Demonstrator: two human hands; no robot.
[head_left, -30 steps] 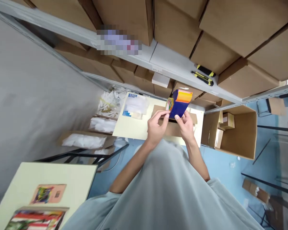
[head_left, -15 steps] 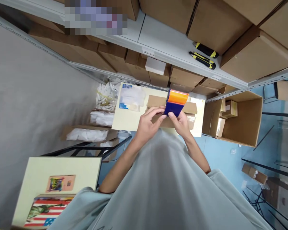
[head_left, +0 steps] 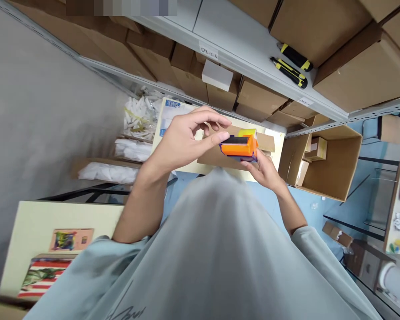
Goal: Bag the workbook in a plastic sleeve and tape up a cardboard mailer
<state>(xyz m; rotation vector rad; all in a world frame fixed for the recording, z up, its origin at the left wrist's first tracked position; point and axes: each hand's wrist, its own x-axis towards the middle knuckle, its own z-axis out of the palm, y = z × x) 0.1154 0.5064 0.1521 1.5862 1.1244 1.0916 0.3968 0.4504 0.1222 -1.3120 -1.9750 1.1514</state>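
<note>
A tape dispenser, orange and dark blue with a yellow roll at its far side, is held up over a flat cardboard box. My right hand grips it from the right and below, with the fingers partly hidden behind it. At the dispenser's left end, my left hand is raised with curled fingers. Its thumb tip reaches the dispenser's dark edge, and a gap shows between thumb and fingers. The box lies on a pale yellow tabletop.
Ahead stands a grey shelf with cardboard boxes and two yellow-black utility knives. An open carton is at the right. White-filled boxes stand at the left, beside another pale table with printed items.
The dispenser has been turned, so its orange side now faces me. My left hand has risen and come off its earlier grip; my right hand has kept hold.
</note>
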